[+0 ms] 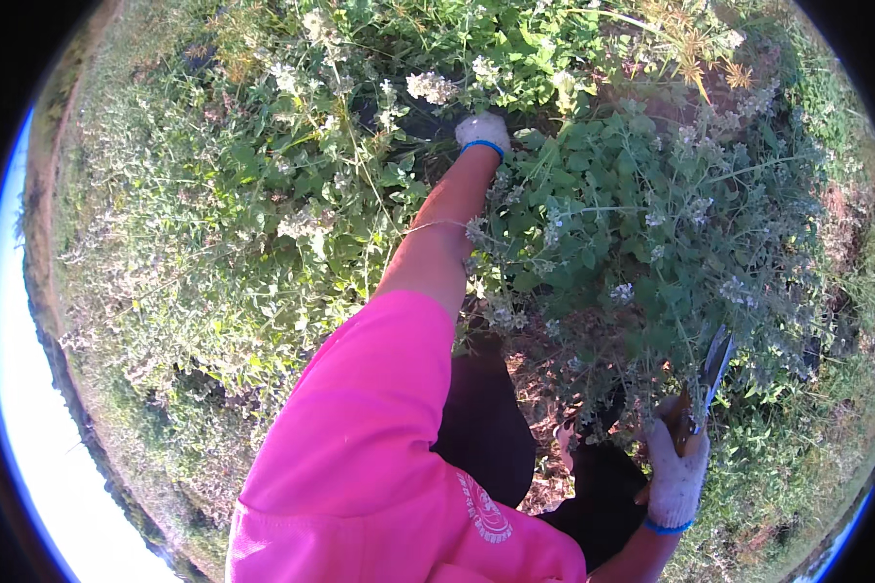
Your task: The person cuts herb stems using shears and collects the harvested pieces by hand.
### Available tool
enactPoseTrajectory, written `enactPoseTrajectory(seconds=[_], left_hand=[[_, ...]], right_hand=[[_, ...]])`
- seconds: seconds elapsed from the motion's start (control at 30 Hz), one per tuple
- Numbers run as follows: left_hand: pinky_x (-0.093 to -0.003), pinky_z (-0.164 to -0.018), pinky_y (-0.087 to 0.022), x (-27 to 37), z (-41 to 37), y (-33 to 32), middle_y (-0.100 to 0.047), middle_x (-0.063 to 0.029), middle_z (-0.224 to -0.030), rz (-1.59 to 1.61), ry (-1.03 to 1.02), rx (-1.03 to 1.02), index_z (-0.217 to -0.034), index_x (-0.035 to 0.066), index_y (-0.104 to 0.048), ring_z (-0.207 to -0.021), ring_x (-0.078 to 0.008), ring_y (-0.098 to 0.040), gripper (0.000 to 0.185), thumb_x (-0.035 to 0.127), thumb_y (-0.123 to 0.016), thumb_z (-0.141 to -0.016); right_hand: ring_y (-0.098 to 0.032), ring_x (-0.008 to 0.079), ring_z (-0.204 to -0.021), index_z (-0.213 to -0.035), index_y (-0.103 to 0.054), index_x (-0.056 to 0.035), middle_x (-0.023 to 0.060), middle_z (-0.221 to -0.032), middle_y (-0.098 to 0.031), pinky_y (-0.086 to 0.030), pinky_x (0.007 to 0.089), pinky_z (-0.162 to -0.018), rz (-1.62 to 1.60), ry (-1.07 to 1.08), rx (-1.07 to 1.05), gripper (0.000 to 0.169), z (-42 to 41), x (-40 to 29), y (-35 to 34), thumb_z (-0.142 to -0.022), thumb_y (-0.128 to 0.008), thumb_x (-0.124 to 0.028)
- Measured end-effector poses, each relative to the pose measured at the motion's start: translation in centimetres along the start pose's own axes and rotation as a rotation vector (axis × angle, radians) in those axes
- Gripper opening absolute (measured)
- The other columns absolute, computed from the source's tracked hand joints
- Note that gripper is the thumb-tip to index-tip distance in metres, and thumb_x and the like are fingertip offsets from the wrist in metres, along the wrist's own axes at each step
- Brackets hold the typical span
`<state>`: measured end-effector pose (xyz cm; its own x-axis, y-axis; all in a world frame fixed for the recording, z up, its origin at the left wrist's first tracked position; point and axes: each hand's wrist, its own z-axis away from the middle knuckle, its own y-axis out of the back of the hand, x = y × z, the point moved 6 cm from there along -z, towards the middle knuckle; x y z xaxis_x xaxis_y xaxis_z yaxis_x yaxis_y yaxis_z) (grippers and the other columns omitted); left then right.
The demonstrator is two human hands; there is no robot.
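My left hand [483, 131], in a white knit glove with a blue cuff, reaches far forward into the leafy plants. Its fingers are lost among stems and shade, so any grip there is hidden. At the lower right, my right hand [676, 466] wears a matching glove. Its fingers wrap the wooden handle [684, 430] of a cutting tool, whose metal blade [717, 368] points up and away from me. Grey-green flowering plants [627, 167] with small pale blossoms spread between the two hands, and some stems overlap the blade.
Dense weeds and flowering stems [212, 218] surround me. A thin stalk [445, 223] crosses my left forearm. Dry litter [543, 488] covers the ground between my dark-clad legs [485, 423]. Spiky yellowish grass [689, 51] stands at the far right.
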<state>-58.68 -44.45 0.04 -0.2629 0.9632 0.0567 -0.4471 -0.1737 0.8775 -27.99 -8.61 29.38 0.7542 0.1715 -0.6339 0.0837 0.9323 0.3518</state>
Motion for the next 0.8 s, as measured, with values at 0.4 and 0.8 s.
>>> enactPoseTrajectory(seconds=[0.4,0.8], left_hand=[[-0.0459,-0.091,-0.05,-3.5,-3.1,-5.5,-0.062,-0.0272,-0.115,0.217,-0.055,-0.095,-0.104,0.003,-0.07,-0.105,-0.0389,-0.063,0.039,0.033,-0.061,-0.081],[-0.0458,-0.088,-0.051,0.7,4.6,0.9,-0.066,-0.0228,-0.106,0.284,-0.184,-0.025,-0.098,0.003,-0.07,-0.1,-0.0391,-0.064,0.039,0.035,-0.055,-0.082]], right_hand=[[-0.053,0.0103,-0.08,-0.102,-0.057,-0.0011,0.0021,-0.089,-0.059,-0.044,0.0254,-0.073,0.061,0.105,-0.065,0.019,-0.7,-1.4,-0.6,-0.083,-0.06,-0.001],[-0.052,0.0097,-0.078,-0.105,-0.055,-0.0012,0.0021,-0.088,-0.057,-0.043,0.0243,-0.068,0.081,0.096,-0.052,0.024,0.7,-1.3,-0.5,-0.081,-0.059,0.0]])
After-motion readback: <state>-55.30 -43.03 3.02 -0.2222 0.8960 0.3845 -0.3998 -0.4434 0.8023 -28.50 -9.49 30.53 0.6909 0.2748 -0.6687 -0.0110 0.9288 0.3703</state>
